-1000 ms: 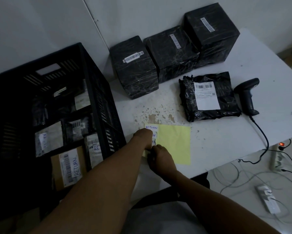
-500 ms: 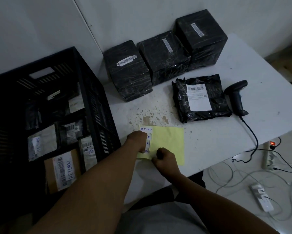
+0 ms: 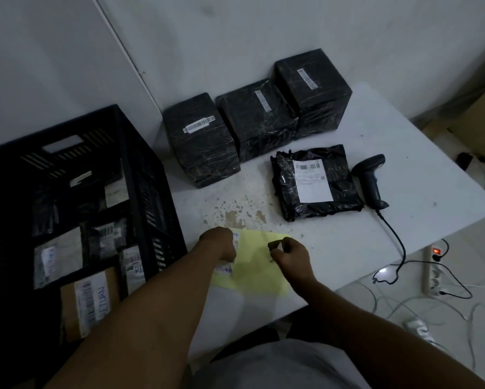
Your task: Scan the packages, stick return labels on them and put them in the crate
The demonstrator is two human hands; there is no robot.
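a: left hand (image 3: 218, 244) pressed on yellow label sheet (image 3: 259, 265) at table (image 3: 404, 220) front edge, grip unclear. right hand (image 3: 290, 255)?
b: curled, pinch contents unclear. flat package (image 3: 317, 182) beside scanner (image 3: 371, 179); crate (image 3: 140, 153) left.

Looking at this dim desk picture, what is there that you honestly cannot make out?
All in the head view:
- Whether the right hand pinches a peeled label: too small and dim.
- White return labels on the yellow backing sheet: partly hidden under the left hand.
- Print on the flat black plastic-wrapped parcel: too small to read.
- Packages deep inside the black plastic crate: lost in shadow.
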